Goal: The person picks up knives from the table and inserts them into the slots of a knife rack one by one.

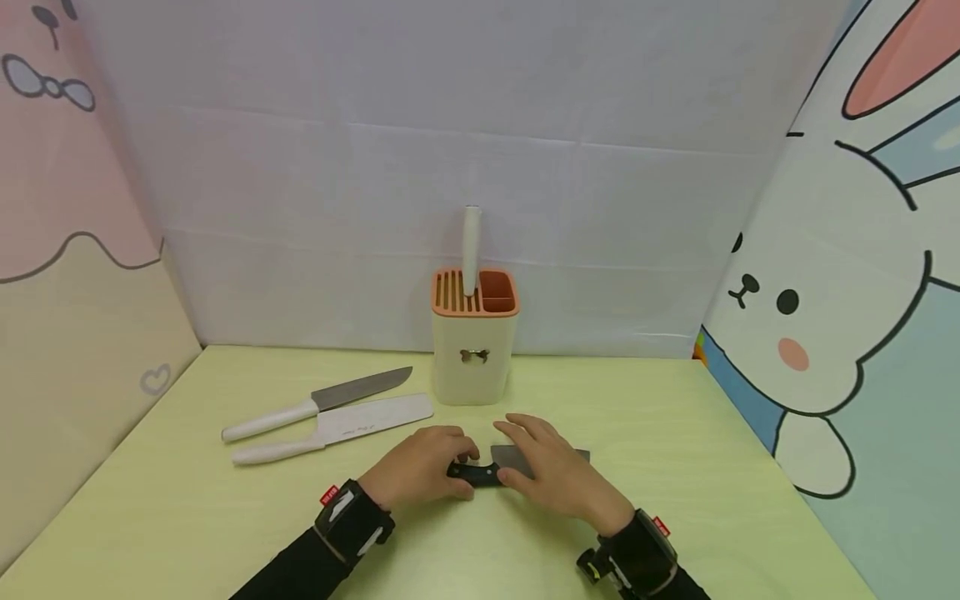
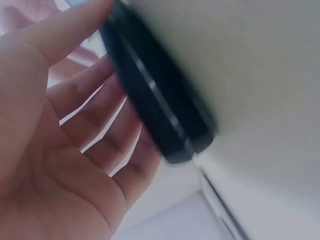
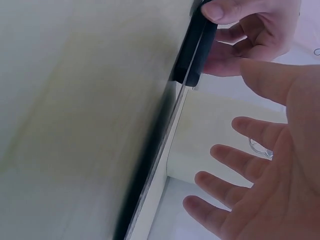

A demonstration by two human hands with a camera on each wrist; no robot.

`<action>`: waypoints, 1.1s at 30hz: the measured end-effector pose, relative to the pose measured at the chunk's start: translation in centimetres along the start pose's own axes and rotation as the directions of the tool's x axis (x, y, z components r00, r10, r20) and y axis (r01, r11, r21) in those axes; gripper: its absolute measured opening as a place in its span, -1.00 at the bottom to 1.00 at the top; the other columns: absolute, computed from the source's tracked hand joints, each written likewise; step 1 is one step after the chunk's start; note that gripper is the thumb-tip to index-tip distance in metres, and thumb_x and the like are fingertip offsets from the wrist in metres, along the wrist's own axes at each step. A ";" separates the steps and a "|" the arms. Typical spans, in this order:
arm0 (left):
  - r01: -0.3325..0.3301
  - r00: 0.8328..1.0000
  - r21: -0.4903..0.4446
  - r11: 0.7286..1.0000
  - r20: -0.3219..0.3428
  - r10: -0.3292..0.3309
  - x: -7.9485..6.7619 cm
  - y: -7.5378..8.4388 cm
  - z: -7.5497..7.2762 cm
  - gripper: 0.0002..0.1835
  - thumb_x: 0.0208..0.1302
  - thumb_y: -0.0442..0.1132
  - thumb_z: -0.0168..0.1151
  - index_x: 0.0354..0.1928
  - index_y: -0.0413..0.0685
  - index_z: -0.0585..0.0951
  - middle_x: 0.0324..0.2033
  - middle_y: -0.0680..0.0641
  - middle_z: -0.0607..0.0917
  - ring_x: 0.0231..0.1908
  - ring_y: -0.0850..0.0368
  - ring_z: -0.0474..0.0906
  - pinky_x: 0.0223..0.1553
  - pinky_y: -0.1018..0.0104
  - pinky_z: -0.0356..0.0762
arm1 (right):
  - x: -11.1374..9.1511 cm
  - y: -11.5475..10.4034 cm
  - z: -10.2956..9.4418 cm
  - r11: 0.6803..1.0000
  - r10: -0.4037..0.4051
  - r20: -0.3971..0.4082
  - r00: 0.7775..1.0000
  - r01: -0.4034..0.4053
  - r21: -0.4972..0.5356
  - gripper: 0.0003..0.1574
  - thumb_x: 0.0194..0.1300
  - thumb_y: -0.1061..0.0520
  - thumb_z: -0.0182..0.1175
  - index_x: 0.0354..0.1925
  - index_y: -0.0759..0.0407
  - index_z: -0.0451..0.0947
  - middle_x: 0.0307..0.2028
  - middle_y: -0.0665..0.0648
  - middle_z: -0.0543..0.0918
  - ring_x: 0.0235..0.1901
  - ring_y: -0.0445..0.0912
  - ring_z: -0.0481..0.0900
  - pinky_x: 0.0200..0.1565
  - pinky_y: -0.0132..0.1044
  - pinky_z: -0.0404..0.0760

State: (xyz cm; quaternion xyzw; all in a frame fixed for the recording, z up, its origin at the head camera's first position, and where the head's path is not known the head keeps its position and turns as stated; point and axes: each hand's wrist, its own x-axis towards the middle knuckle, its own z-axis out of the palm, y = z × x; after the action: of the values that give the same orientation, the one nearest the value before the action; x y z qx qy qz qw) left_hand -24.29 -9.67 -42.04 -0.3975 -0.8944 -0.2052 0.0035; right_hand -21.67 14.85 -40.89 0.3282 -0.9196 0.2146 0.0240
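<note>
Left grip [image 1: 426, 464] pinching black handle [image 1: 477, 476], right grip [image 1: 553, 475] spread by blade [image 1: 510, 456]. Probably stiff, slick, blade-heavy; we'd stick to handle tbh.

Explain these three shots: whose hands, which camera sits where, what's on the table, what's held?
No robot here: these are a person's bare hands, with a camera worn on each wrist. The wide picture comes from a head-worn camera looking forward and down; the two close ones come from the wrists.

On the pale yellow table stands a cream knife holder with a white handle upright in its orange top. Toward the left lie a white-handled chef's knife and a white-handled cleaver.

The left hand grips a black-handled knife; the right hand is spread over its blade, gripping nothing.
</note>
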 end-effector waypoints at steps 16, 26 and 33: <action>0.099 0.977 0.044 0.994 -0.194 -0.088 -2.7 -1.8 -3.3 -0.37 0.13 0.32 0.25 0.20 0.25 0.48 0.06 0.19 0.49 0.01 0.22 0.42 -0.03 0.16 0.46 | 1.4 -1.2 -0.3 0.995 -0.102 0.060 0.993 0.103 -0.013 -0.42 0.34 -0.06 0.21 0.26 0.06 0.39 0.21 0.13 0.39 0.19 -0.02 0.34 0.12 -0.05 0.44; 0.147 0.947 -0.050 0.988 -0.280 -0.155 -3.7 -2.8 -4.0 -0.49 0.29 0.30 0.09 0.20 0.33 0.45 0.10 0.24 0.45 0.03 0.23 0.44 -0.04 0.15 0.48 | 3.5 -2.1 0.6 0.986 -0.142 0.113 0.983 0.150 -0.070 -0.38 0.24 -0.02 0.32 0.23 0.07 0.42 0.12 0.02 0.45 0.10 -0.14 0.40 0.10 -0.24 0.46; 0.176 0.927 -0.124 0.976 -0.313 -0.207 -4.5 -3.1 -4.5 -0.56 0.32 0.24 0.10 0.19 0.37 0.44 0.08 0.21 0.48 0.00 0.21 0.45 -0.08 0.09 0.50 | 4.6 -3.1 1.6 0.986 -0.129 0.138 0.982 0.143 -0.091 -0.36 0.14 0.03 0.40 0.18 0.07 0.47 0.01 -0.02 0.50 -0.05 -0.22 0.46 0.00 -0.33 0.51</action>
State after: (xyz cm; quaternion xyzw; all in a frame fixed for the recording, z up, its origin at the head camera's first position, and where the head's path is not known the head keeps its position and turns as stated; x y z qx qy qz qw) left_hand -24.14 -16.37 -39.78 -0.2686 -0.9055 -0.3089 0.1117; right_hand -23.20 9.35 -40.29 0.4021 -0.9042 0.1437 -0.0058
